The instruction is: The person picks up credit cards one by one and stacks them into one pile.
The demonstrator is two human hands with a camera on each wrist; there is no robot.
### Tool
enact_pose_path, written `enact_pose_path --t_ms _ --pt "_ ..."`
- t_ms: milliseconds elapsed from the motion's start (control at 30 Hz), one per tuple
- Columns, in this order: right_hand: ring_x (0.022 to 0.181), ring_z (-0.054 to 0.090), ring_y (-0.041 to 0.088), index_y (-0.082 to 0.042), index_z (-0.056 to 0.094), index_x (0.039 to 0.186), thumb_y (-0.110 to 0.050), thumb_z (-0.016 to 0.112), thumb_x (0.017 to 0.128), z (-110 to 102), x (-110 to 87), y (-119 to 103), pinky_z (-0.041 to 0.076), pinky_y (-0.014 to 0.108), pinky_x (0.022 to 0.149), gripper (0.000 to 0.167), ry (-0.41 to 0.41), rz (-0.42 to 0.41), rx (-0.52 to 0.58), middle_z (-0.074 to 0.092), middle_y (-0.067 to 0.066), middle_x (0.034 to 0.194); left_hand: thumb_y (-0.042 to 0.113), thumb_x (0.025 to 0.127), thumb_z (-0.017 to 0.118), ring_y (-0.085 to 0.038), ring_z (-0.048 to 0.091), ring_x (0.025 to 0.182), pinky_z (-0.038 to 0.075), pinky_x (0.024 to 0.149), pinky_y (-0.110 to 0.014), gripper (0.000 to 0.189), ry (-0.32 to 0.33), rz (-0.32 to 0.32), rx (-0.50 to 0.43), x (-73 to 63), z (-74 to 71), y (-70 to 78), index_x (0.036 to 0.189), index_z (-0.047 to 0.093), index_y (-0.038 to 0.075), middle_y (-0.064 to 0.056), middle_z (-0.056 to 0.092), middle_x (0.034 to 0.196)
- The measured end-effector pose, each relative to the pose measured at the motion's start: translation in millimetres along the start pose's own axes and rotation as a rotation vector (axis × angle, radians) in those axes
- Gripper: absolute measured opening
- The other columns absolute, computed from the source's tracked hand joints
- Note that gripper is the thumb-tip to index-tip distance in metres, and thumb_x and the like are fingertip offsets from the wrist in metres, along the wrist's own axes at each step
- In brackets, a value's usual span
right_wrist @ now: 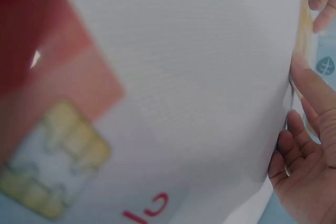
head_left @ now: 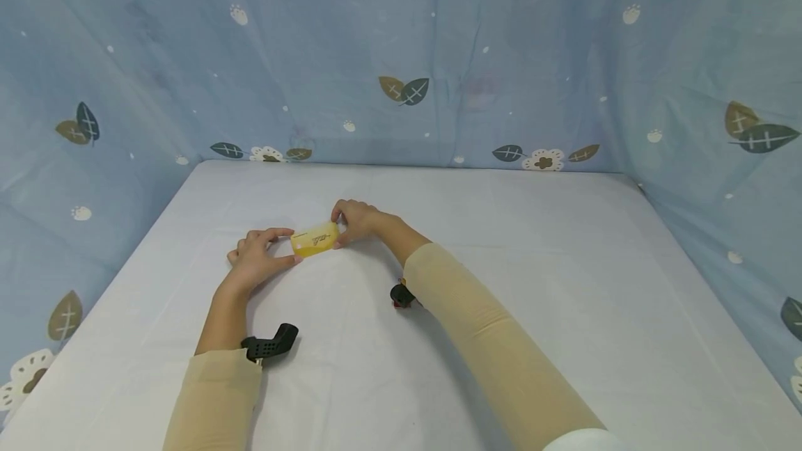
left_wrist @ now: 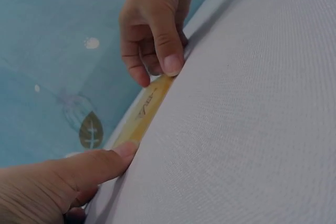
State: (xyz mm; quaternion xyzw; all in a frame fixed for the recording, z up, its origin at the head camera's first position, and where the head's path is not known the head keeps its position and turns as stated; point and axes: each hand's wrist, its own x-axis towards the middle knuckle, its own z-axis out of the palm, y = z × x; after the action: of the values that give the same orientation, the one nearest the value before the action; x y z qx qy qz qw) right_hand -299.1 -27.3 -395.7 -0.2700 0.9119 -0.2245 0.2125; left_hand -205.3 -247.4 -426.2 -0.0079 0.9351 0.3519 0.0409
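A small yellow pack [head_left: 315, 239] with dark printing lies on the white-covered table, left of the middle. My left hand [head_left: 253, 256] pinches its left end, thumb at the near corner and index finger at the far one. At the other end, my right hand [head_left: 358, 220] holds it between thumb and curled fingers. The left wrist view shows the printed yellow face [left_wrist: 142, 109] stretched between both hands, low on the cloth. In the right wrist view only a sliver of the pack [right_wrist: 303, 35] shows beyond the right thumb.
A red item with a yellow-and-white picture [right_wrist: 47, 51] sits close to the right wrist camera; in the head view it is mostly hidden beneath the right forearm. Black wrist cameras [head_left: 276, 343] sit on both arms. Blue leaf-patterned curtain [head_left: 401, 54] borders the table's back and sides.
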Motion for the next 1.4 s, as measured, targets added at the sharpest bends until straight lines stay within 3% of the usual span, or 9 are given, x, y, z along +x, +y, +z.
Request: enact_pose_path --t_ms 167,267,433,833,1100,1400 --pt "0.083 0.046 0.012 -0.012 0.048 0.115 -0.022 0.08 0.076 2 -3.6 0 0.038 0.023 0.075 0.052 0.008 -0.052 0.151 0.05 0.0 0.092 0.025 0.08 0.074 -0.032 0.041 0.102 0.016 0.084 -0.051 0.058 0.051 0.066 -0.029 4.0 3.7 -5.8 0.131 0.052 0.008 -0.018 0.053 0.118" --pt "0.081 0.046 0.012 -0.011 0.047 0.116 -0.018 0.08 0.076 3 -4.0 1 0.039 0.022 0.075 0.052 0.012 -0.089 0.176 0.051 0.0 0.09 0.023 0.08 0.075 -0.024 0.042 0.092 0.015 0.082 -0.046 0.056 0.07 0.104 -0.062 4.6 5.1 -8.3 0.129 0.054 0.006 -0.012 0.059 0.107" --pt "0.078 0.047 0.012 -0.009 0.044 0.123 -0.014 0.079 0.077 6 -2.8 0 0.04 0.02 0.071 0.058 -0.015 -0.119 0.171 0.052 0.001 0.09 0.022 0.081 0.074 -0.021 0.041 0.088 0.017 0.081 -0.042 0.056 0.072 0.098 -0.08 1.4 5.8 -9.2 0.13 0.053 0.006 -0.011 0.062 0.105" --pt "0.088 0.05 0.013 -0.009 0.048 0.129 -0.016 0.082 0.074 5 -3.1 -4 0.041 0.021 0.077 0.065 0.029 -0.051 0.1 0.054 0.002 0.101 0.036 0.076 0.078 -0.022 0.036 0.099 0.021 0.079 -0.039 0.072 0.058 0.022 -0.134 4.0 11.1 -4.2 0.137 0.048 0.011 -0.007 0.054 0.11" --pt "0.082 0.049 0.013 -0.009 0.047 0.128 -0.019 0.082 0.073 -3 -7.9 -6 0.041 0.02 0.071 0.066 0.015 -0.079 0.064 0.054 0.003 0.096 0.041 0.076 0.078 -0.022 0.037 0.095 0.022 0.078 -0.037 0.071 0.067 0.055 -0.139 6.0 11.8 -2.1 0.132 0.049 0.008 -0.009 0.054 0.108" --pt "0.078 0.05 0.011 -0.007 0.051 0.126 -0.022 0.083 0.072 -12 -10.3 -6 0.041 0.019 0.068 0.064 -0.011 -0.1 0.035 0.056 0.001 0.089 0.041 0.075 0.078 -0.023 0.038 0.091 0.028 0.075 -0.036 0.071 0.031 0.062 -0.063 4.4 4.9 4.8 0.131 0.05 0.007 -0.008 0.054 0.103"
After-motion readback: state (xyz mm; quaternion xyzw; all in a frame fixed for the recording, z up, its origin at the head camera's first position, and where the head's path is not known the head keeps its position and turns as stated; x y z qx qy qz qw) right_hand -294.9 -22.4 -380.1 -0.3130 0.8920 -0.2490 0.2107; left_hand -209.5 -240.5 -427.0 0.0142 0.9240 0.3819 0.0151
